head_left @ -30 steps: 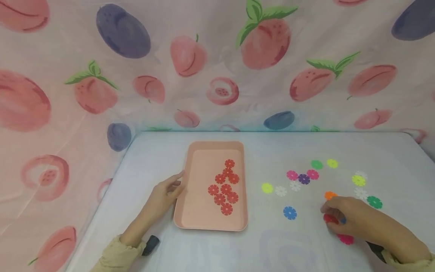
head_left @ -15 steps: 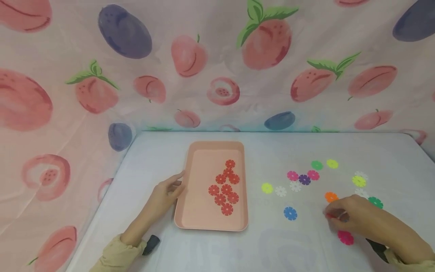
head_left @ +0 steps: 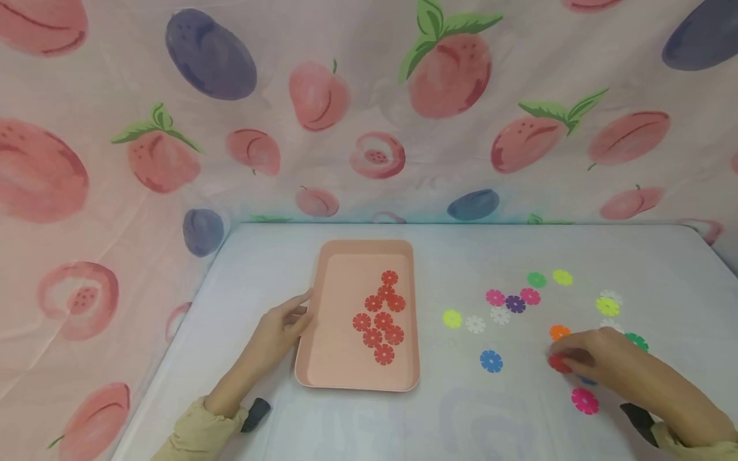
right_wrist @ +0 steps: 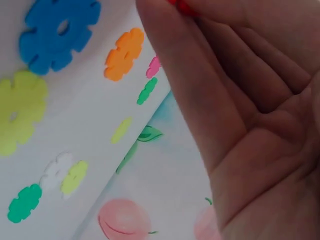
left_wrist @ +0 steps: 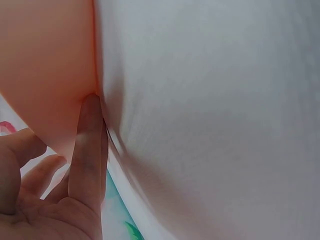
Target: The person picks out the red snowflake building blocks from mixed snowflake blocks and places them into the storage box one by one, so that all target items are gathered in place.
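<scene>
My right hand point(head_left: 602, 362) pinches a red notched interlocking disc point(head_left: 559, 363) between thumb and fingertips, low above the table at right. Only a bit of that red disc point(right_wrist: 186, 7) shows at the top of the right wrist view. Just beside the hand are an orange disc point(head_left: 559, 333), a bright pink disc point(head_left: 585, 401) and a partly hidden blue disc point(head_left: 588, 380). My left hand point(head_left: 279, 330) rests against the left edge of the peach tray point(head_left: 331, 376), fingers fairly straight. Several red discs point(head_left: 383, 320) lie inside the tray.
More discs are spread right of the tray: a blue one point(head_left: 491, 361), a purple one point(head_left: 515, 303), a yellow one point(head_left: 452, 319), a green one point(head_left: 537, 280) and pale ones. A fruit-patterned cloth point(head_left: 377, 77) hangs behind and left of the white table point(head_left: 268, 256).
My right hand has gathered the red disc into a pinch and turned it between its fingertips, staying at nearly the same place. The left hand and tray have kept still.
</scene>
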`<state>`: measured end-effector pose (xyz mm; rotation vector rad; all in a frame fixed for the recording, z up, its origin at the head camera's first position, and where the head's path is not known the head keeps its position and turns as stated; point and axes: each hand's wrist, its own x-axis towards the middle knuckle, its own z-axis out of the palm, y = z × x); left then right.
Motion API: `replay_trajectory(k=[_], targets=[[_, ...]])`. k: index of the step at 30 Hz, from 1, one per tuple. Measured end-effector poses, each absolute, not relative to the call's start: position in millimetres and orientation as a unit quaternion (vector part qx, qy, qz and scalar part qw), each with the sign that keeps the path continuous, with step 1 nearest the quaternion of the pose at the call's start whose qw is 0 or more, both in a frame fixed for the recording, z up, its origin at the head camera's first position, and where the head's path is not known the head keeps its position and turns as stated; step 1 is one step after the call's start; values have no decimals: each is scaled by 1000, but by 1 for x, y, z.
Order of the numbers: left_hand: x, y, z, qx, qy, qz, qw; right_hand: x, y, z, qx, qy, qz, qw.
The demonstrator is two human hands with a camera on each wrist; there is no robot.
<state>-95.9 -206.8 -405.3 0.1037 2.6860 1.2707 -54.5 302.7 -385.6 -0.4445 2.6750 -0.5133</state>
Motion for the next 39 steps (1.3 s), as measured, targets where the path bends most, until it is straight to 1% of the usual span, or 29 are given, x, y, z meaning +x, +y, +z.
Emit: replay_trajectory(k=[10, 15, 20, 26, 30, 33, 39], targets=[[-95, -207, -404, 35, 902, 422, 86, -57, 289, -380, -149, 952, -187, 189], [-95, -207, -404, 37, 903, 419, 84, -58, 281, -380, -174, 951, -195, 168], [-95, -207, -405, 37, 903, 421, 81, -59, 270, -380, -180, 946, -215, 162], [-96, -208, -407, 35, 898, 431, 85, -62, 256, -380, -213, 940, -223, 148], [-96, -207, -407, 31, 897, 431, 89, -65, 249, -378, -218, 938, -224, 150], [-96, -207, -407, 29, 898, 430, 89, -67, 245, -377, -231, 937, -221, 138], [-96, -208, -407, 34, 900, 426, 83, -70, 236, -373, -281, 931, -215, 92]])
